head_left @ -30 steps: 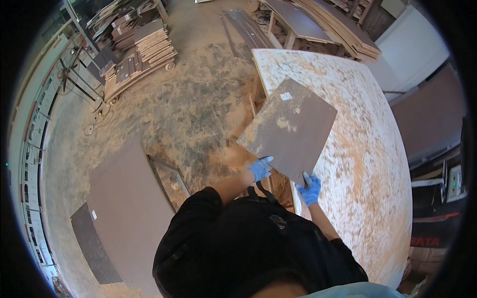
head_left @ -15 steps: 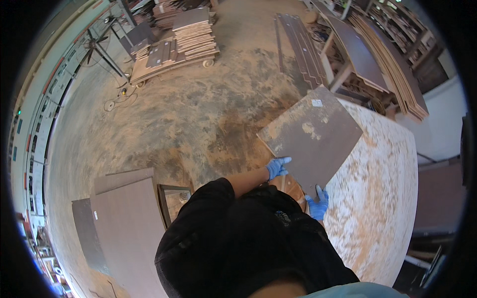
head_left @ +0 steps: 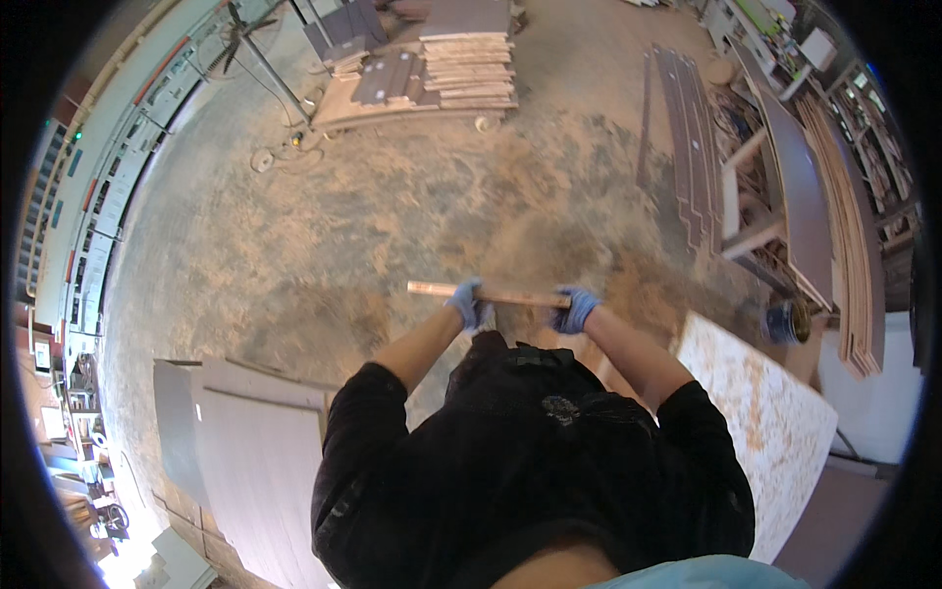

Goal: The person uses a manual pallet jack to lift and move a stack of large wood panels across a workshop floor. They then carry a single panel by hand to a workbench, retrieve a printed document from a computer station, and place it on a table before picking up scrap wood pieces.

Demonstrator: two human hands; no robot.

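Note:
The brown wood-based board (head_left: 520, 295) is out in front of my body and shows only its long pale edge, its flat faces mostly turned from sight. My left hand (head_left: 470, 303), in a blue glove, grips it left of the middle, with one end sticking out past the hand. At the opposite end my right hand (head_left: 577, 310), also blue-gloved, has its fingers closed on the board. Beneath it lies the dusty floor.
To my right stands a white worktable (head_left: 756, 402) strewn with sawdust. Large brown panels (head_left: 260, 442) lean at the left. Ahead are a pallet of stacked boards (head_left: 466, 69), a standing fan (head_left: 235, 34), long strips (head_left: 687, 147) and a bucket (head_left: 785, 320).
The board has come off the white table and tipped from flat to edge-on, carried left in both hands. My body has turned to the left.

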